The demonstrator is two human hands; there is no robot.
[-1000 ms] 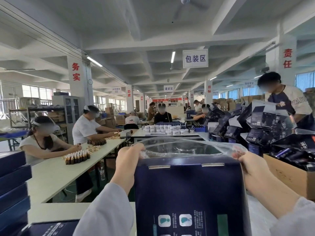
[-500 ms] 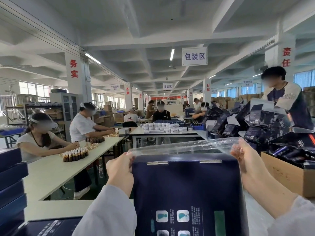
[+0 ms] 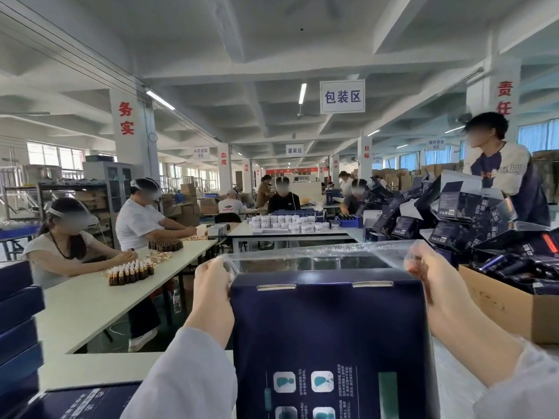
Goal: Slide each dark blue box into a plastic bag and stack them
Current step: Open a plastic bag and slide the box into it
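A factory packing hall: workers (image 3: 137, 220) sit at long counters (image 3: 90, 303) with rows of small bottles (image 3: 131, 272), stacked cartons (image 3: 187, 204) and hanging area signs (image 3: 342, 96).

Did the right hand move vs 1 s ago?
Yes. The right hand, gripping the bag edge, has risen slightly, judged against the carton beside it.

The box (image 3: 329, 343) stands at 12 o'clock inside the plastic bag (image 3: 317, 256), whose mouth rises above the box. My left hand (image 3: 211, 285) pinches the bag's rim at 11 and my right hand (image 3: 425, 267) at 1. Stacked boxes (image 3: 18, 313) sit at 9, a flat box (image 3: 81, 402) at 7, a carton (image 3: 508, 309) at 3, and bottles (image 3: 131, 272) on a table (image 3: 90, 306) at 10.
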